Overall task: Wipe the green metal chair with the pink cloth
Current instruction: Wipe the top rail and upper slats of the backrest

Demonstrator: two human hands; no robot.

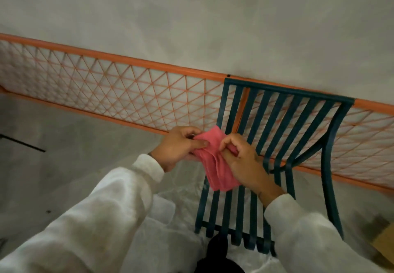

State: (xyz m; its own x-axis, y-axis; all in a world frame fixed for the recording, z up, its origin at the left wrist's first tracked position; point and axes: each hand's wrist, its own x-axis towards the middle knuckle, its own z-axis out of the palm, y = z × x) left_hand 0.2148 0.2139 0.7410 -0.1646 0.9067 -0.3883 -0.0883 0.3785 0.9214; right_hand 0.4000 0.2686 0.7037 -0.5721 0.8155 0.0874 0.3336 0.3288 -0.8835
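The green metal chair (285, 119) with slatted back and seat stands right of centre, its back against an orange railing. Above the seat's left side I hold the pink cloth (215, 166) bunched between both hands. My left hand (181, 147) grips its upper left part, thumb laid across the fabric. My right hand (241, 157) pinches the cloth's right side with curled fingers. The lower end of the cloth hangs down over the seat slats. Whether it touches the chair I cannot tell.
An orange railing (119, 59) with a diamond wire mesh runs across the view behind the chair. Grey concrete floor (191, 16) lies beyond it. My white sleeves and a dark shoe (219, 249) are below. A brown box corner (383, 243) sits at the lower right.
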